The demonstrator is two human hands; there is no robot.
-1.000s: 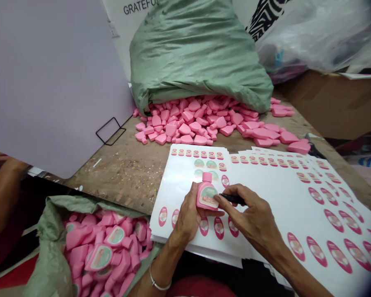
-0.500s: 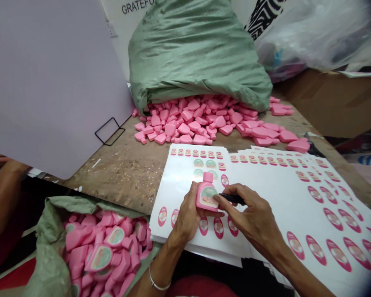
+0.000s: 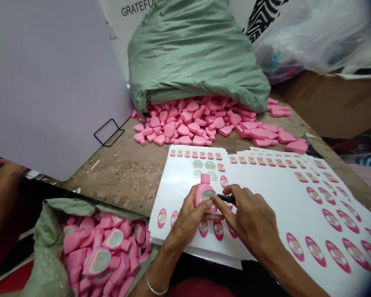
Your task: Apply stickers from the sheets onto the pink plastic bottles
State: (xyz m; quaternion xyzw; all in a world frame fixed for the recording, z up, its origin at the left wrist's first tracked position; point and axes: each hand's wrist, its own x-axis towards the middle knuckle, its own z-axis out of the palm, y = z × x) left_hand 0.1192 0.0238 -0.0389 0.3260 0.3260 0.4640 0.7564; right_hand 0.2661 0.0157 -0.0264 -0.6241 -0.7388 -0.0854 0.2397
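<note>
My left hand (image 3: 188, 216) is wrapped round a small pink bottle (image 3: 205, 178) that stands upright over the sticker sheets. A green label (image 3: 207, 194) lies on the bottle's front, and my left thumb presses on it. In my right hand (image 3: 250, 214) is a thin black tool (image 3: 226, 199), its tip close to the bottle; its kind I cannot make out. My right fingertips touch the label's lower edge. Under both hands lies a stack of white sticker sheets (image 3: 188, 198) printed with green, red and pink labels.
Loose pink bottles (image 3: 185, 130) spill from a green sack (image 3: 194, 53) at the back. At lower left, another green sack (image 3: 46, 247) holds labelled pink bottles. A black wire stand (image 3: 109, 133) is beside a pale panel (image 3: 55, 82). Another person's arm (image 3: 3, 194) shows at far left.
My left thumb has moved onto the label, and my right fingers have shifted slightly left. The bottle is a little lower and more covered by my hands.
</note>
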